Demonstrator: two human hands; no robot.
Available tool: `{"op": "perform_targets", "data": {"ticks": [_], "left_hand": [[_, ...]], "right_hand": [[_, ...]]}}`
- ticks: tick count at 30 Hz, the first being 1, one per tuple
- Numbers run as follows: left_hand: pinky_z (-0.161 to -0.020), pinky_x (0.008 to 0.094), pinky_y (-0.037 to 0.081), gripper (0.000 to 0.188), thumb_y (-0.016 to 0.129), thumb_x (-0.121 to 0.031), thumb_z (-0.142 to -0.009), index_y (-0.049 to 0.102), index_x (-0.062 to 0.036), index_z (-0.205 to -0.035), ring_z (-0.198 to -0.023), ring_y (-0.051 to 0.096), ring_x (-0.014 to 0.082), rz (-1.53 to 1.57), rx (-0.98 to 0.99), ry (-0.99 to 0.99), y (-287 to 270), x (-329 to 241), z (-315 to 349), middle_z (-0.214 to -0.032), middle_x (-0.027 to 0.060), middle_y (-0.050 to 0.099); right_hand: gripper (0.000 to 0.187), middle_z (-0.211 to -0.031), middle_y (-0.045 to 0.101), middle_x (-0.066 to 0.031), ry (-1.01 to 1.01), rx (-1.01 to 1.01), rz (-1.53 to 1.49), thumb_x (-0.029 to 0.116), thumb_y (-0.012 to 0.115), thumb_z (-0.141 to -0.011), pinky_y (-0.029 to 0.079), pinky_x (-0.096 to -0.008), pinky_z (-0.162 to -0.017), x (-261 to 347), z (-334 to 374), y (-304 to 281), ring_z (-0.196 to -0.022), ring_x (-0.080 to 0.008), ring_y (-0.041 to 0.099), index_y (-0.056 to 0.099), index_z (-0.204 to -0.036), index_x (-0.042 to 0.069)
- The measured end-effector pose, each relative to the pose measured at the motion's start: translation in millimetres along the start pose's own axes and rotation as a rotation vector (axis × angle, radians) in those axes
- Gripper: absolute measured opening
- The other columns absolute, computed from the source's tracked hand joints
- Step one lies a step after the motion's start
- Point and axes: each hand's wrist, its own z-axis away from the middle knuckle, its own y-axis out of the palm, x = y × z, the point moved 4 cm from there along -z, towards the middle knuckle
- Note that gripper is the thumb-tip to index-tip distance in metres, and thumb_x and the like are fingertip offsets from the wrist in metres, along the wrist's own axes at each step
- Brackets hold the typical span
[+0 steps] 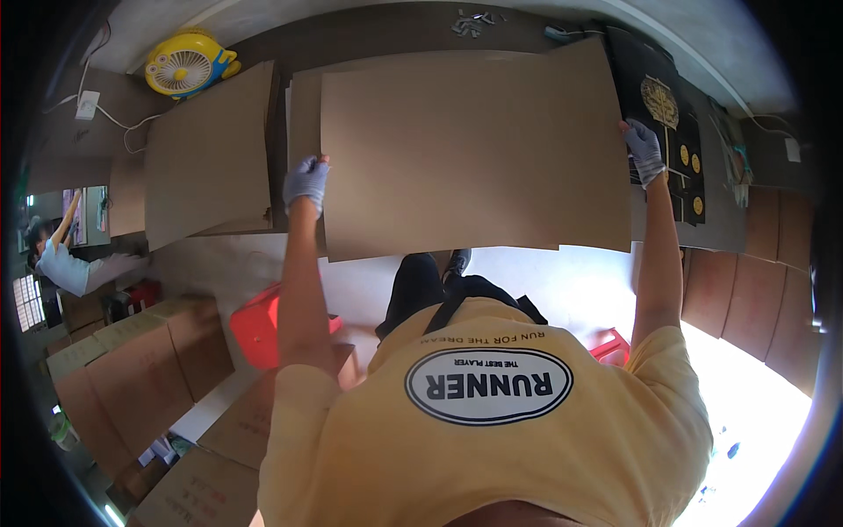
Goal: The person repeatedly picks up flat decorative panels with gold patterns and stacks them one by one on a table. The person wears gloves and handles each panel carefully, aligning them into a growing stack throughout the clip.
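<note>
A large brown cardboard sheet (474, 149) lies across the grey table (369, 31), on top of more sheets of the same kind. My left hand (306, 183), in a pale glove, grips the sheet's left edge. My right hand (644, 151), gloved too, holds its right edge. Both arms stretch out from my yellow shirt.
A second stack of brown sheets (209, 158) lies to the left, with a yellow desk fan (184, 66) behind it. Black printed sheets (667, 123) lie at the right. Cardboard boxes (132, 369) and a red stool (259, 329) stand on the floor. Another person (61, 263) works far left.
</note>
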Motion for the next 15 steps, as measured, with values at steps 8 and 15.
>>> {"op": "perform_targets", "data": {"ticks": [8,15], "left_hand": [[-0.108,0.0452,0.029,0.061,0.052,-0.039,-0.093,0.036,-0.0116,-0.146,-0.137,0.031,0.0306,0.081,-0.225,0.748,90.8,-138.7,39.5,-0.143,0.0205,0.038],[-0.109,0.0602,0.019,0.065,0.042,-0.052,-0.093,0.034,-0.022,-0.15,-0.146,0.018,0.0353,-0.648,0.004,0.499,168.8,-165.4,31.6,-0.158,0.0184,0.021]], "right_hand": [[0.064,-0.159,0.02,-0.0119,-0.599,-0.06,0.24,0.05,0.038,-0.099,0.019,-0.0432,-0.117,59.4,17.6,163.3,-0.147,-0.0307,0.018,0.027,-0.152,0.016],[0.053,-0.155,0.03,-0.0132,-0.423,-0.176,0.729,0.053,0.046,-0.093,0.027,-0.0573,-0.109,111.7,37.6,231.5,-0.141,-0.0356,0.029,0.043,-0.143,0.038]]}}
